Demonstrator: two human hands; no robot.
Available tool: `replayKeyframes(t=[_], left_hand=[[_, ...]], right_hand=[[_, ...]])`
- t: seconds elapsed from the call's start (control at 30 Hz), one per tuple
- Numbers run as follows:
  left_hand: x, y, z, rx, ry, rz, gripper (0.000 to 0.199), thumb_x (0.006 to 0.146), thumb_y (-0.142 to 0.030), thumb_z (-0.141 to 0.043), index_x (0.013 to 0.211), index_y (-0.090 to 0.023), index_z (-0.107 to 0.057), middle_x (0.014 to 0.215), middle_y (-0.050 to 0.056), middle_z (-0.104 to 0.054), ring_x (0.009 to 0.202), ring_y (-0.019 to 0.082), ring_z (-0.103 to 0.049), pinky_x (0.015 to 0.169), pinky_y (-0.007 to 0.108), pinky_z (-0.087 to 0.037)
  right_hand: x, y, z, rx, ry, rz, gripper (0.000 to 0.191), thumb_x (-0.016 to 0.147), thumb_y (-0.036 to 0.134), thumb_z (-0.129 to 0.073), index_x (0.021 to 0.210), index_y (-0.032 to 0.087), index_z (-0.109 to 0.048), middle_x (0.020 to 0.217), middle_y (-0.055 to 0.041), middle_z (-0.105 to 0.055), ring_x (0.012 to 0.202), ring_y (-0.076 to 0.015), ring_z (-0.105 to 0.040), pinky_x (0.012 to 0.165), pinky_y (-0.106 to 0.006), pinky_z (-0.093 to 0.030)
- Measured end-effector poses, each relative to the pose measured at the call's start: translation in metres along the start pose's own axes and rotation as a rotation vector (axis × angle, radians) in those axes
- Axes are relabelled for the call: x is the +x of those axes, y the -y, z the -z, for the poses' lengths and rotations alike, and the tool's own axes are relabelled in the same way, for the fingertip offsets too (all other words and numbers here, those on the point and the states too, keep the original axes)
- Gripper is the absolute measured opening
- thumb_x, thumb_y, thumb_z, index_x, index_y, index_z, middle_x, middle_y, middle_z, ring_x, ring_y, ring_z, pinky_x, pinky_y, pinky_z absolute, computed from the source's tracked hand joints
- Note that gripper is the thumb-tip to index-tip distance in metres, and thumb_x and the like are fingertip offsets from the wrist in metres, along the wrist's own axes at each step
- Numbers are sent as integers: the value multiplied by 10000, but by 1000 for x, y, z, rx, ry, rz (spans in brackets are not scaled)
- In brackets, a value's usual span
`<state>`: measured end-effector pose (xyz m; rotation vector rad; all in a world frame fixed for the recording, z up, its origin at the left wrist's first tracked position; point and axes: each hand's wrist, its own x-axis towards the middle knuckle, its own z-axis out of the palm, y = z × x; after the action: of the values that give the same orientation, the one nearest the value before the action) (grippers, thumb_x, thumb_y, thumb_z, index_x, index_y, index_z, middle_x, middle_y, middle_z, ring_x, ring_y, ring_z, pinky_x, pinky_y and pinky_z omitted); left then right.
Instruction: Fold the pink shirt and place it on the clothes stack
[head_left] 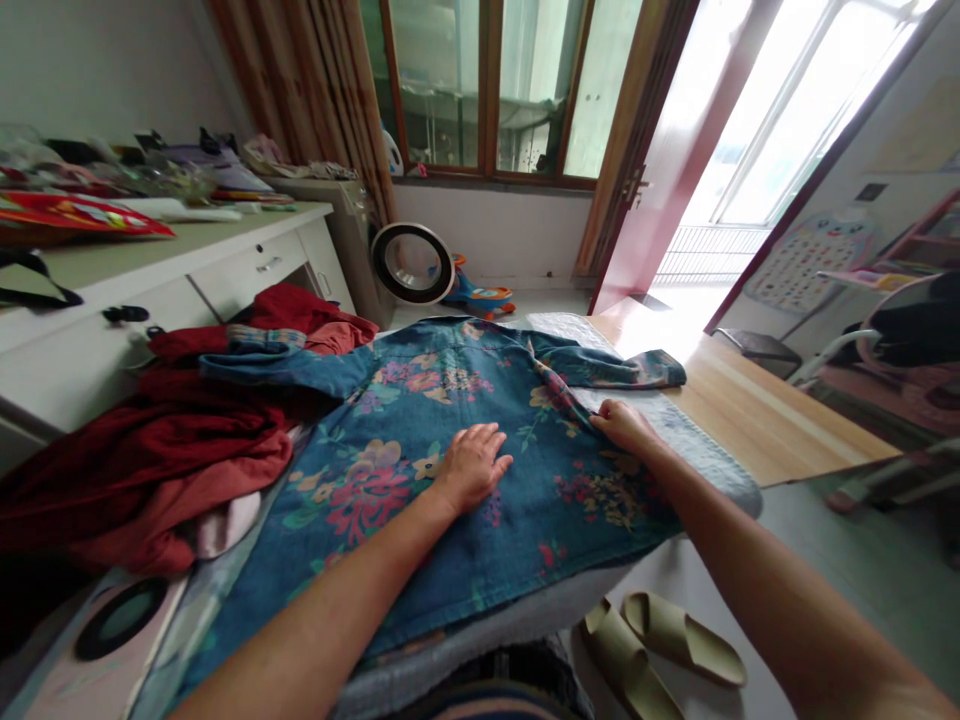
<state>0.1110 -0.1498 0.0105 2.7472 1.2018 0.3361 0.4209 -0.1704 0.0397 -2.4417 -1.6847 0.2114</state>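
Observation:
A blue floral shirt (420,430) lies spread over a padded white surface (712,455), its collar end away from me and its sleeves out to both sides. My left hand (472,466) rests flat on the middle of the shirt, fingers stretched out. At the shirt's right side edge, my right hand (624,424) pinches the fabric between thumb and fingers. The right sleeve reaches toward a wooden board, and the left sleeve lies over a heap of red cloth (187,430).
A cluttered counter with drawers (255,255) stands at the left, beside a washing machine with its round door (412,263) open. A wooden board (757,400) is at the right. Green slippers (682,635) sit on the floor below. Behind are a window and a red door (645,190).

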Motion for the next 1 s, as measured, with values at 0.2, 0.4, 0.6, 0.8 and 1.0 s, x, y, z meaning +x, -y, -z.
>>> replayKeyframes(t=[0.2, 0.4, 0.6, 0.8, 1.0], left_hand=[[26, 22, -31, 59, 45, 224, 639, 962, -553, -370, 1489, -192, -396, 1596, 111, -315, 1477, 282, -253, 1182, 512, -220], [24, 24, -36, 82, 58, 226, 666, 942, -591, -360, 1505, -235, -371, 1608, 91, -294, 1491, 277, -215, 1187, 501, -196], [24, 23, -32, 77, 75, 226, 637, 933, -598, -378, 1491, -292, -394, 1613, 84, -285, 1489, 283, -217, 1181, 509, -197], [22, 23, -32, 58, 40, 216, 627, 929, -576, -406, 1480, -277, -414, 1603, 97, -305, 1482, 288, -238, 1177, 511, -203], [22, 23, -32, 34, 31, 216, 629, 923, -577, -413, 1477, -278, -416, 1598, 98, -314, 1479, 290, -239, 1172, 519, -212]], right_hand=[[5, -9, 2, 110, -86, 18, 215, 848, 371, -553, 749, 196, -629, 737, -22, -646, 691, -156, -556, 584, -245, -324], [10, -20, 4, 130, -97, -86, 232, 865, 363, -528, 754, 193, -640, 756, -31, -671, 697, -160, -576, 585, -242, -343], [27, 9, 10, -6, -19, -42, 318, 917, 333, -438, 901, 173, -712, 977, -108, -730, 868, -200, -641, 648, -247, -376], [55, 40, 12, -18, 2, -20, 417, 951, 352, -393, 889, 149, -752, 1011, -144, -735, 917, -219, -664, 676, -246, -406], [71, 53, 1, -82, 115, -14, 542, 880, 604, -471, 887, 152, -770, 889, -136, -734, 851, -249, -675, 663, -275, -440]])
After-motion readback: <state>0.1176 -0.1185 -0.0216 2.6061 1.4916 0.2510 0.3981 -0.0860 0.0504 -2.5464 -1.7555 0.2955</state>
